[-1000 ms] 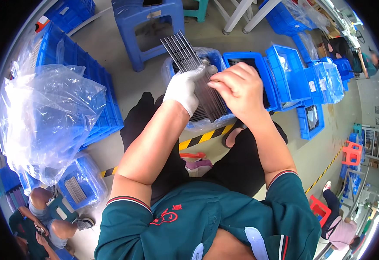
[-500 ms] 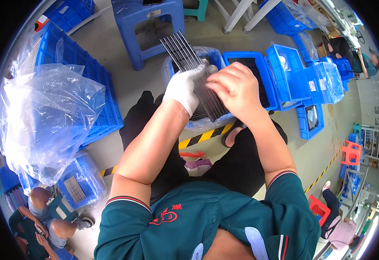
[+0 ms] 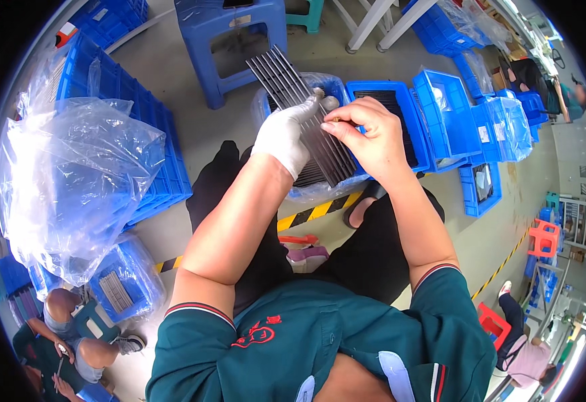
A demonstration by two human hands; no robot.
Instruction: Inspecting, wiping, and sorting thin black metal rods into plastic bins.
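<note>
My left hand, in a white glove, is closed around a flat bundle of thin dark rods. The bundle slants from upper left to lower right over a plastic-lined blue bin that has more dark rods in it. At the bundle's right side, my bare right hand pinches thumb and forefinger together against the rods. What lies between those fingertips is too small to name. Close by on the right stands another blue bin with dark rods inside.
A blue stool stands beyond the bins. On the left, a clear plastic bag drapes over stacked blue crates. More blue bins sit at the right. One person sits at lower left; others are at the right.
My right hand has turned slightly, and its blurred fingers now show in a clear pinch at the rods. The left hand and the bundle have hardly moved.
</note>
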